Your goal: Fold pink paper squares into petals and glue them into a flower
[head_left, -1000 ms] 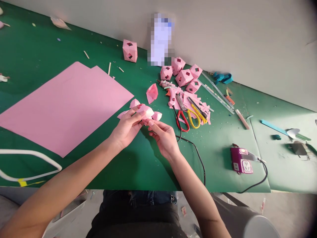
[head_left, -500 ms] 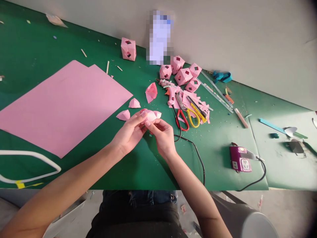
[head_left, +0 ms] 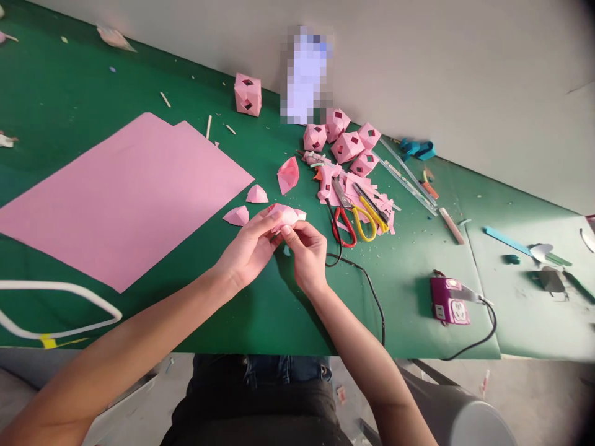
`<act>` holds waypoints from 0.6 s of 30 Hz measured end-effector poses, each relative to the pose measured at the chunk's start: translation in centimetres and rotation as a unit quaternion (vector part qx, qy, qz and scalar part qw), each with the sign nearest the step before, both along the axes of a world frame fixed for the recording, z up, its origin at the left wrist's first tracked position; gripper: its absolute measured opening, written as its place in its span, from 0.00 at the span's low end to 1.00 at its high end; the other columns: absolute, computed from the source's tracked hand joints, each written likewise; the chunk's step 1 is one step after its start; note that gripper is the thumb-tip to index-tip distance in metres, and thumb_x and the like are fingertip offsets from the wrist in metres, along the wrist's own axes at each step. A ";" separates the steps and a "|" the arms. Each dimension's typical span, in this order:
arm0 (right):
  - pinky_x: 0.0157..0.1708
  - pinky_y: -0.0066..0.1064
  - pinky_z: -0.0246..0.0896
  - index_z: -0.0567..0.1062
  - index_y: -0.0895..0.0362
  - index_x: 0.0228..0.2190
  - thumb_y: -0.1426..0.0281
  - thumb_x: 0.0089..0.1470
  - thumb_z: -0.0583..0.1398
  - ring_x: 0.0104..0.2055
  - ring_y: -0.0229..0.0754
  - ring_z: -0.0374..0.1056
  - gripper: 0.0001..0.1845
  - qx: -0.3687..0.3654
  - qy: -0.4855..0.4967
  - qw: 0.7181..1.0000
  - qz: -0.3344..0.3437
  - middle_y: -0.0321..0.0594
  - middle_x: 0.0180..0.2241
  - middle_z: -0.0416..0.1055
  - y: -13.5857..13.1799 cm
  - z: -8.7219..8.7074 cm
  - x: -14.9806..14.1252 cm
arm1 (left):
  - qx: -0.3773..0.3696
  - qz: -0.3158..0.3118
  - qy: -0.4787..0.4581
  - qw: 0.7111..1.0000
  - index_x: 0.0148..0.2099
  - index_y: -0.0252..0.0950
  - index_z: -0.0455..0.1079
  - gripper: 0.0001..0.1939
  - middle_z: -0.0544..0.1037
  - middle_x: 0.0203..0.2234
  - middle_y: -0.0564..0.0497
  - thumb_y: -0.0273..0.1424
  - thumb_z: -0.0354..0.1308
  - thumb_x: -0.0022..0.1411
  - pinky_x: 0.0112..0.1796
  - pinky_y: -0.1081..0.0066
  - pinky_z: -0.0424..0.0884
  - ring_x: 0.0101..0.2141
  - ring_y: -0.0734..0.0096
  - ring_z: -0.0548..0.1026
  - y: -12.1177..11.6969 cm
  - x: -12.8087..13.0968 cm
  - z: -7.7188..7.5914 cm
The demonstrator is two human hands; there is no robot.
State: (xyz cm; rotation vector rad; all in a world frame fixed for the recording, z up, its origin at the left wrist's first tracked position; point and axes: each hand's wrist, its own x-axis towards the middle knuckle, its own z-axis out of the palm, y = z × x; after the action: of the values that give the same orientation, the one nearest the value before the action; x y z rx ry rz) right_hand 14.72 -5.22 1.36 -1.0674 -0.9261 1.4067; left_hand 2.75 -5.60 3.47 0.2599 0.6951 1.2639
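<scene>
Between my two hands is a folded pink paper piece (head_left: 287, 214), partly covered by fingers. My left hand (head_left: 248, 248) pinches its left side, thumb on top. My right hand (head_left: 307, 251) grips its right and near side between thumb and fingers. Just beyond my left hand lie two small folded paper pieces, one pointed (head_left: 237, 215) and one domed (head_left: 257, 194). A larger cupped pink piece (head_left: 288, 175) rests farther back. Finished-looking hollow paper balls (head_left: 348, 147) cluster behind, and one boxier paper form (head_left: 248, 95) stands apart by the wall.
A large pink paper sheet (head_left: 125, 198) covers the left of the green table (head_left: 223, 322). Right of my hands are a pink glue gun (head_left: 326, 181), red-handled scissors (head_left: 344, 226), yellow-handled scissors (head_left: 365, 222) and paper scraps. A purple power socket (head_left: 450, 301) sits farther right; a black cable (head_left: 367, 279) curves nearby.
The view has shifted slightly, so most things on the table appear a little farther right. Both hands keep hold of the folded paper piece, with little change in grip.
</scene>
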 end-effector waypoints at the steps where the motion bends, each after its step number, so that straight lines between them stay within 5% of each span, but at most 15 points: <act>1: 0.35 0.33 0.68 0.81 0.52 0.26 0.49 0.43 0.78 0.31 0.39 0.68 0.22 0.000 -0.008 1.000 -0.007 0.34 0.27 0.75 0.0 0.0 0.0 | 0.001 -0.002 -0.003 1.000 0.38 0.37 0.80 0.15 0.81 0.33 0.55 0.36 0.80 0.55 0.45 0.77 0.73 0.38 0.76 0.78 0.0 0.0 0.0; 4: 0.35 0.34 0.68 0.80 0.52 0.27 0.47 0.48 0.75 0.31 0.41 0.69 0.22 0.008 -0.065 0.998 0.003 0.35 0.27 0.76 0.0 0.0 0.1 | -0.004 0.006 -0.007 1.000 0.38 0.37 0.80 0.15 0.80 0.33 0.55 0.36 0.81 0.54 0.44 0.76 0.74 0.37 0.76 0.77 0.1 -0.1 -0.1; 9: 0.45 0.39 0.70 0.85 0.52 0.31 0.55 0.54 0.72 0.43 0.48 0.76 0.13 0.060 -0.180 0.974 0.122 0.40 0.37 0.84 0.8 0.1 1.6 | -0.009 0.011 0.002 1.000 0.34 0.37 0.78 0.11 0.77 0.29 0.56 0.33 0.77 0.59 0.43 0.75 0.73 0.33 0.77 0.76 0.5 -0.7 -0.5; 18: 0.35 0.32 0.69 0.83 0.52 0.43 0.56 0.56 0.70 0.39 0.41 0.74 0.17 -0.015 -0.077 0.996 0.053 0.40 0.39 0.83 1.4 1.5 3.2 | 0.014 -0.001 0.210 0.978 0.48 0.36 0.74 0.25 0.82 0.33 0.54 0.30 0.78 0.49 0.46 0.65 0.76 0.39 0.66 0.82 0.7 -1.3 0.6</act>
State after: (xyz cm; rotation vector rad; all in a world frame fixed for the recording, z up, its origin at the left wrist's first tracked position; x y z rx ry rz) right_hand 17.93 -3.79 2.89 -1.1761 -1.0895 1.4452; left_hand 1.47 -4.93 4.10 0.5610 1.0359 1.2299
